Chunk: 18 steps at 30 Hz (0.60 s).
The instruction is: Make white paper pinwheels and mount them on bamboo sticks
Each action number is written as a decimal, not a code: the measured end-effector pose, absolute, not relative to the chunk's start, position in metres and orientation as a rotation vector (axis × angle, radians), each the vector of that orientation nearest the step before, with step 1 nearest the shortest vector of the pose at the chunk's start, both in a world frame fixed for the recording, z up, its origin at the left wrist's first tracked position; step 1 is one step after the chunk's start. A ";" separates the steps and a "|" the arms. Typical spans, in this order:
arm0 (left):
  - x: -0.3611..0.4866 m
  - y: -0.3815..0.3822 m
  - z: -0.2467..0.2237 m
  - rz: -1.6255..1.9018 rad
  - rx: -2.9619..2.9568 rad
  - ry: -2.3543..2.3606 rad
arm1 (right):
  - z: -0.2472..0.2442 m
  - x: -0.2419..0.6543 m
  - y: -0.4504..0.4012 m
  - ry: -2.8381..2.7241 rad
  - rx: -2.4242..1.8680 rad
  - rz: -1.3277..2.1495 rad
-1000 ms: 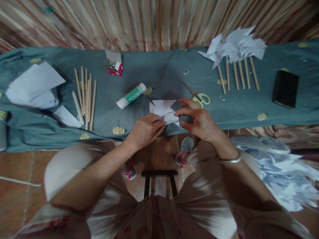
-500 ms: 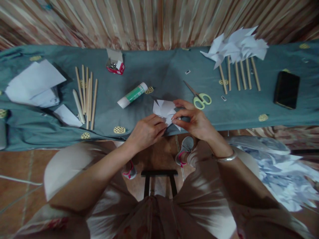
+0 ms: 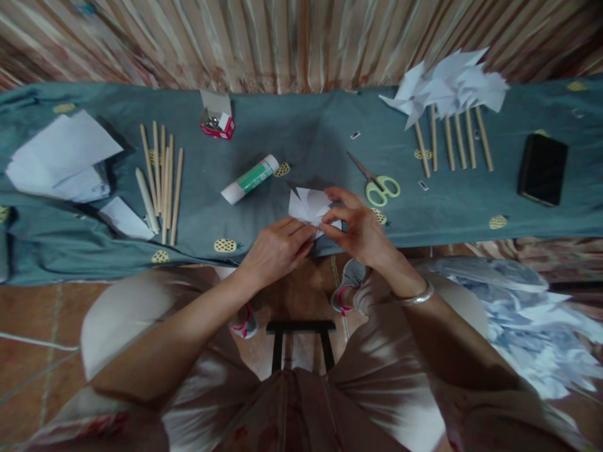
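1. The white cut paper (image 3: 306, 204) lies at the near edge of the table (image 3: 296, 135), about the middle of its length; some slits and folded parts are visible.
2. The left hand (image 3: 277, 248) has its fingers close together and holds the near left side of this paper.
3. The right hand (image 3: 355, 229) holds the right side, thumb and forefinger narrow on a folded part; the other fingers are bent above it.
4. Just beside the right hand lie the scissors (image 3: 375, 182), with points toward the far edge.
5. The glue stick (image 3: 251, 179) lies aslant, left of the paper.
6. Near the far edge, to the left, stands an open small box (image 3: 219, 129) with metallic pieces inside.
7. Toward the left end are wooden sticks (image 3: 164, 182) and a paper stack (image 3: 63, 157).
8. By the far right corner, paper pinwheels (image 3: 452, 88) are on sticks.
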<state>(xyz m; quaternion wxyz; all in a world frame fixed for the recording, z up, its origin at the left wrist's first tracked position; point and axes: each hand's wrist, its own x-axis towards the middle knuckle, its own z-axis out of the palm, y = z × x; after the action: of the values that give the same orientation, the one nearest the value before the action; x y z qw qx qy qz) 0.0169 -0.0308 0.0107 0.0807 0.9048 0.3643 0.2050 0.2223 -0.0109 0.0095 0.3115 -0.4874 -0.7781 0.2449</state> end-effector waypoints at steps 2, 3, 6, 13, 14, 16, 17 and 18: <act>0.017 -0.031 0.011 0.611 2.707 1.095 | 0.009 0.221 -0.011 -2.066 -1.291 0.616; 0.016 -0.031 0.011 0.611 2.711 1.090 | 0.010 0.221 -0.011 -2.074 -1.295 0.599; 0.016 -0.031 0.011 0.625 2.720 1.057 | 0.010 0.220 -0.012 -2.095 -1.305 0.558; 0.016 -0.030 0.013 0.640 2.763 1.007 | 0.010 0.218 -0.013 -2.122 -1.322 0.521; 0.016 -0.030 0.013 0.634 2.761 1.008 | 0.010 0.218 -0.013 -2.125 -1.317 0.517; 0.017 -0.030 0.013 0.623 2.755 1.010 | 0.011 0.218 -0.012 -2.121 -1.305 0.513; 0.017 -0.030 0.013 0.621 2.750 1.009 | 0.011 0.218 -0.012 -2.112 -1.300 0.513; 0.017 -0.030 0.013 0.622 2.744 1.011 | 0.012 0.218 -0.011 -2.100 -1.297 0.515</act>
<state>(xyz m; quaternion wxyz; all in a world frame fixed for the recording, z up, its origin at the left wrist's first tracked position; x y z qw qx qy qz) 0.0168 -0.0305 0.0133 0.0757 0.9152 0.3370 0.2073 0.2182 -0.0108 0.0122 0.3049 -0.4899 -0.7932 0.1946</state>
